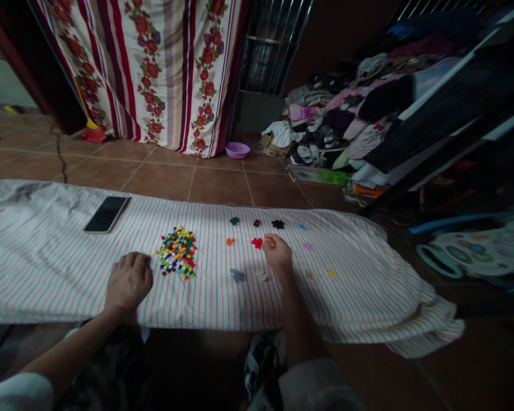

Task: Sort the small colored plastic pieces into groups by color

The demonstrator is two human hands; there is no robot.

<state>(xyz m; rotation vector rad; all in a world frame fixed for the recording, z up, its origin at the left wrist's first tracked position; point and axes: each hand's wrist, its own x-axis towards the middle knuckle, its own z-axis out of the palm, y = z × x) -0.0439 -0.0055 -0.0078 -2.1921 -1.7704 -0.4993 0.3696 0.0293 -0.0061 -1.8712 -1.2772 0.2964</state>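
Your left hand (128,282) rests palm down on the striped cloth (47,251) just beside the mixed pile of coloured pieces (177,252), fingers loosely curled; you cannot tell whether it holds anything. Your right hand (277,251) has its fingertips pinched together, touching the red cluster (257,243). That cluster lies apart from the other single-colour clusters, probably so the colours do not mix.

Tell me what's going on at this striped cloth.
A person's hands are on a white cloth with pink stripes. The left hand rests, fingers curled, beside a mixed heap of tiny multicoloured pieces. The right hand pinches its fingertips at a small red cluster; whether it holds a piece is unclear. A green cluster, a black cluster and an orange cluster lie nearby; a black smartphone lies far left.
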